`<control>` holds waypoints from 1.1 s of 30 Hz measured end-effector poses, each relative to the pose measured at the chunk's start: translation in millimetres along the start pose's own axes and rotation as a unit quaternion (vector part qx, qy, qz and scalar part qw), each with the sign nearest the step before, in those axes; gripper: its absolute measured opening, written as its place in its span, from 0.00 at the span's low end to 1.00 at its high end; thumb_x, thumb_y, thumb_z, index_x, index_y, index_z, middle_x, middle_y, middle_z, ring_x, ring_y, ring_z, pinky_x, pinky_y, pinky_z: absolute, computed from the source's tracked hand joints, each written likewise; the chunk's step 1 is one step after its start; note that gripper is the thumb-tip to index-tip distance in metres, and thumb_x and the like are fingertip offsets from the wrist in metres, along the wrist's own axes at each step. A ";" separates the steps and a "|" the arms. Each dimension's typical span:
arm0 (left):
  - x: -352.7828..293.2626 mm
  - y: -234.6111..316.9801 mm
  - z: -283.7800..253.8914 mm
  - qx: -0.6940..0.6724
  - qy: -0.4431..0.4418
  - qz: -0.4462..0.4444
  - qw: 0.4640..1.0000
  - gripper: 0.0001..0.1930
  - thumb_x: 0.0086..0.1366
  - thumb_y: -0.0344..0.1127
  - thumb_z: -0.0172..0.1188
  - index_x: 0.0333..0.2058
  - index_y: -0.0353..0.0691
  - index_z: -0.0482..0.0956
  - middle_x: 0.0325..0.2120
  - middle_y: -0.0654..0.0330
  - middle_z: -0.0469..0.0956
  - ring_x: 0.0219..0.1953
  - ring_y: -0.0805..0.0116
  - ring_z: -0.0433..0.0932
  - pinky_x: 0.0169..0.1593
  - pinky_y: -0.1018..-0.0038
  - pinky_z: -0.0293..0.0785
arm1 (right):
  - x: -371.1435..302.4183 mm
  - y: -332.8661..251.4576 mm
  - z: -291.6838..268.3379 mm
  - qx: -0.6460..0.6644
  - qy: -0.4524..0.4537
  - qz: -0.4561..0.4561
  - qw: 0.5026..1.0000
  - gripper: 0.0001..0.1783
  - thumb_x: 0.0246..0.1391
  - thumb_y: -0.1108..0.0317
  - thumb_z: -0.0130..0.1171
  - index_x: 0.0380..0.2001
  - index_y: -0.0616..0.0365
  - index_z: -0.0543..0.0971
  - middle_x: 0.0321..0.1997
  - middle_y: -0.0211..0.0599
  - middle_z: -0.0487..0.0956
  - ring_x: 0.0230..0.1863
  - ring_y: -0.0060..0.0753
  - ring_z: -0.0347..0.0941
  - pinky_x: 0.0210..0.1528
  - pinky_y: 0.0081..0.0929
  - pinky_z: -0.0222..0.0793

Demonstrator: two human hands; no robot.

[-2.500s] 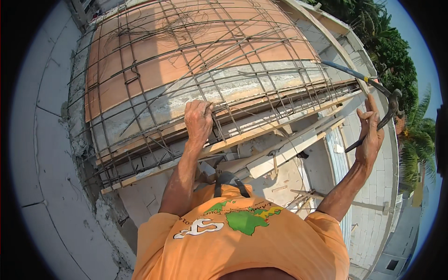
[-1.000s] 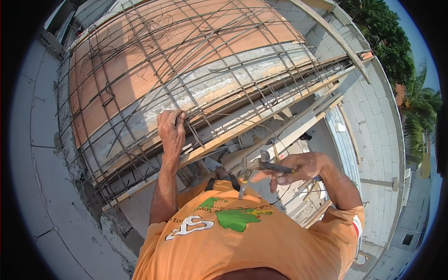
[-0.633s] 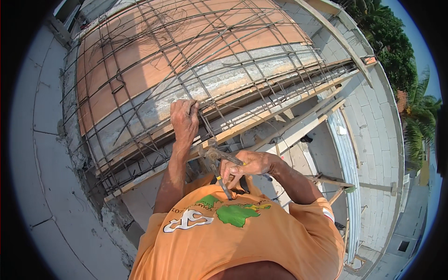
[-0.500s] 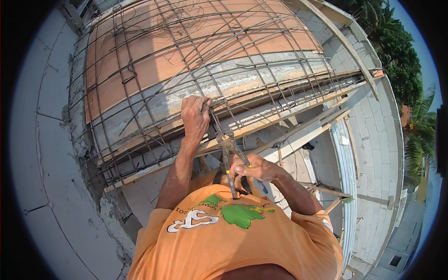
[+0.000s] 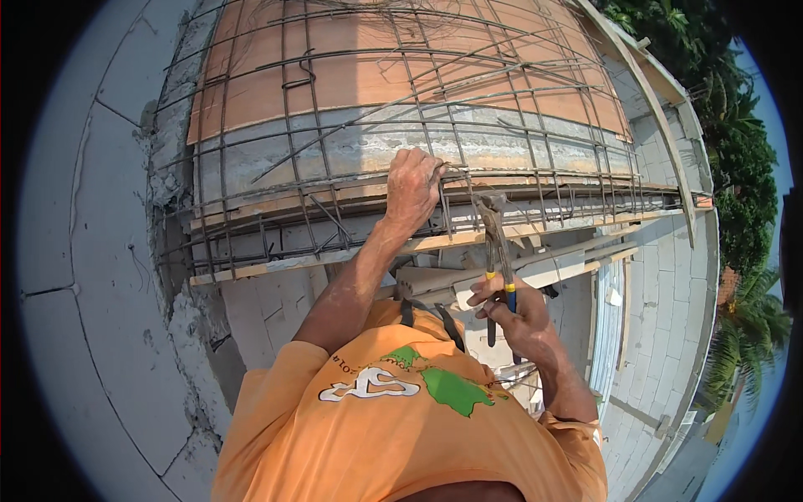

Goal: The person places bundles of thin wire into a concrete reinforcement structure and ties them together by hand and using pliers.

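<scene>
My left hand (image 5: 414, 188) is closed at the near edge of a rebar mesh (image 5: 376, 131), right by an outer bar. A thin dark piece sticks out by its fingertips; what the fingers pinch is hidden. In my right hand (image 5: 523, 314) is a pair of end-cutting pincers (image 5: 495, 238) with a worn metal head and yellow and blue handle grips. The pincers' head points up and away from me, beside the mesh edge and to the right of my left hand. Their handles lie fairly near each other.
Below the mesh are reddish plywood (image 5: 322, 79) and a rough concrete strip (image 5: 385, 151). A timber edge board (image 5: 335, 258) runs along the near side, with an opening beyond it. Loose bent wire (image 5: 284, 25) lies on top. Block walls (image 5: 661, 293) stand right, a grey slab (image 5: 92, 276) left.
The view has shifted, and both hands now appear farther right. The pincers' handles have come closer together, and their head stands farther from my left hand.
</scene>
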State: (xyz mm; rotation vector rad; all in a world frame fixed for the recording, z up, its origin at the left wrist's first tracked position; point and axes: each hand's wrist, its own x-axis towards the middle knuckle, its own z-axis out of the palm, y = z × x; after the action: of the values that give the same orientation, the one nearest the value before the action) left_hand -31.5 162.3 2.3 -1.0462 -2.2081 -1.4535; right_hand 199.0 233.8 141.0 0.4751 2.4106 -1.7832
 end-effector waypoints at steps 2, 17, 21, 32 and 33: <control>-1.7 -4.2 -3.7 -0.003 0.009 0.000 1.000 0.04 0.53 0.26 0.65 0.29 0.36 0.80 0.28 0.55 0.72 0.35 0.54 0.70 0.41 0.61 0.67 | 14.2 -38.7 -25.6 -0.230 0.061 -0.044 0.970 0.14 0.47 0.86 0.49 0.38 0.65 0.73 0.35 0.51 0.72 0.34 0.54 0.73 0.37 0.43 0.68; -6.2 -5.6 -8.4 0.007 0.004 -0.008 1.000 0.08 0.51 0.22 0.64 0.32 0.34 0.78 0.31 0.55 0.74 0.38 0.54 0.71 0.44 0.62 0.69 | 134.6 -64.9 -63.9 -0.813 -0.083 -0.100 0.568 0.14 0.54 0.75 0.53 0.44 0.66 0.75 0.51 0.49 0.71 0.56 0.44 0.69 0.60 0.47 0.63; -6.5 -6.3 -5.2 0.002 -0.009 -0.003 1.000 0.07 0.51 0.22 0.62 0.31 0.33 0.78 0.31 0.54 0.72 0.39 0.57 0.69 0.46 0.63 0.69 | 136.5 -54.9 -65.0 -0.844 -0.055 -0.172 0.506 0.12 0.56 0.72 0.55 0.43 0.65 0.77 0.50 0.51 0.72 0.55 0.42 0.68 0.58 0.54 0.62; -7.5 -6.9 -6.7 0.023 -0.016 -0.004 1.000 0.12 0.42 0.18 0.62 0.30 0.32 0.78 0.32 0.52 0.72 0.41 0.56 0.70 0.47 0.64 0.71 | 138.5 -75.2 -50.4 -0.872 -0.069 -0.159 0.458 0.06 0.53 0.71 0.57 0.35 0.56 0.73 0.36 0.35 0.68 0.42 0.33 0.66 0.44 0.36 0.62; -8.0 -6.2 -7.9 0.023 -0.022 -0.007 0.999 0.12 0.42 0.18 0.62 0.29 0.32 0.78 0.32 0.52 0.72 0.41 0.56 0.70 0.47 0.65 0.71 | 137.7 -77.1 -48.1 -0.878 -0.068 -0.156 0.448 0.06 0.53 0.71 0.57 0.35 0.55 0.73 0.35 0.34 0.68 0.41 0.32 0.66 0.43 0.35 0.62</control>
State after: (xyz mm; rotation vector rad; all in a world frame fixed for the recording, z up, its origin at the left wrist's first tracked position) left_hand -31.4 150.7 -3.1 -1.0593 -2.2726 -1.3921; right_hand 49.7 284.6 189.3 -0.4086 2.5970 1.2090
